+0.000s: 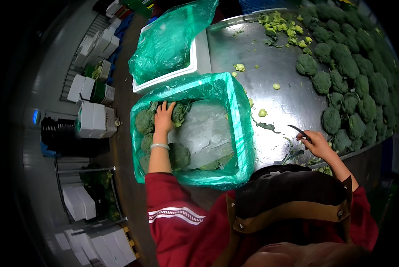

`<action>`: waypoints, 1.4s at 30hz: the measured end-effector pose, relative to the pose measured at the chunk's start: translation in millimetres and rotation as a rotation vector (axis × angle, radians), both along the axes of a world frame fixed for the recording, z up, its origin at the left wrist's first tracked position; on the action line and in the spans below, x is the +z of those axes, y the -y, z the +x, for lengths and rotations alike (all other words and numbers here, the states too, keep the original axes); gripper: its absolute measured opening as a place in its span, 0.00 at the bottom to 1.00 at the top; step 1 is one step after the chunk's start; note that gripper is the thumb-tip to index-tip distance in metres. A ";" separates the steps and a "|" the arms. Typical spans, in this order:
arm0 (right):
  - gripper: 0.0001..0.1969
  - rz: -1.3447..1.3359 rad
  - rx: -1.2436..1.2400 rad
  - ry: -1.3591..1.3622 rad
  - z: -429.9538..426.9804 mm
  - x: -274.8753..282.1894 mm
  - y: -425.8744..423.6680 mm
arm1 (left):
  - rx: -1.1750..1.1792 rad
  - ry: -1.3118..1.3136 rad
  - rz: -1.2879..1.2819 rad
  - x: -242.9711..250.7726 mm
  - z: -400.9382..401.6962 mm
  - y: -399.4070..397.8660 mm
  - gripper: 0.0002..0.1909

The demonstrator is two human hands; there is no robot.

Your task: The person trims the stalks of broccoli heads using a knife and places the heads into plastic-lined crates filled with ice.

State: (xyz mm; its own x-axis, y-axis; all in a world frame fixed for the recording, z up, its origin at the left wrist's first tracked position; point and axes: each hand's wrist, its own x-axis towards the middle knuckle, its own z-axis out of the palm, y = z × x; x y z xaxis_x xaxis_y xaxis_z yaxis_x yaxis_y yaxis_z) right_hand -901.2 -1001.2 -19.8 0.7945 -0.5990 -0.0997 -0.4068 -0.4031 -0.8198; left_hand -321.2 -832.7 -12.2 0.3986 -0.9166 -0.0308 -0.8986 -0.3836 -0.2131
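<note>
My left hand (pixel 164 120) reaches into a box lined with green plastic film (pixel 241 133). Its fingers lie over broccoli heads at the far left corner, touching one broccoli head (pixel 178 112) beside the thumb; the hand hides whether it grips one. More broccoli (pixel 179 156) sits along the box's left side and near edge. Whitish, ice-like material (pixel 203 126) shows in the middle, under clear film. Over the metal table, my right hand (pixel 314 143) is closed around a small knife (pixel 298 129) with a dark curved blade pointing left.
A large heap of broccoli (pixel 359 80) covers the table's right side. Cut stem pieces (pixel 283 26) and leaf scraps (pixel 268 126) lie on the metal table (pixel 226 46). Beyond my box stands a white foam box (pixel 194 55) with green film (pixel 166 43). White boxes (pixel 94 120) are stacked at left.
</note>
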 end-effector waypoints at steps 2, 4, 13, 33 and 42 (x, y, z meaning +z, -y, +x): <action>0.10 -0.139 0.052 -0.037 7.6 2.3 -16.2 | 0.040 -0.127 -0.014 5.5 3.1 8.1 0.43; 0.09 -0.202 0.080 -0.009 7.5 -15.5 -26.5 | 0.103 -0.155 -0.090 14.4 0.4 11.8 0.39; 0.16 -0.467 0.140 0.014 27.8 -0.4 -12.0 | 0.761 -2.136 -0.813 40.6 -129.8 -42.0 0.29; 0.13 -1.057 0.390 0.046 64.0 9.8 -28.7 | 1.169 -2.173 -0.616 79.2 -380.2 -70.2 0.27; 0.17 0.316 0.266 0.192 44.2 10.3 -11.5 | 0.830 -2.150 -1.005 62.8 -373.4 -85.5 0.35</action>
State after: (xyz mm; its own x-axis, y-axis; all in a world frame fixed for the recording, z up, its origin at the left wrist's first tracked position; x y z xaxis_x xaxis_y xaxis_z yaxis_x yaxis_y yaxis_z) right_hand -857.0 -989.6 -9.6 0.9385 -0.3358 -0.0811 -0.1519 -0.1904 -0.9699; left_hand -694.6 -747.1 50.6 0.5291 -0.6630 -0.5296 0.7230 0.0255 0.6903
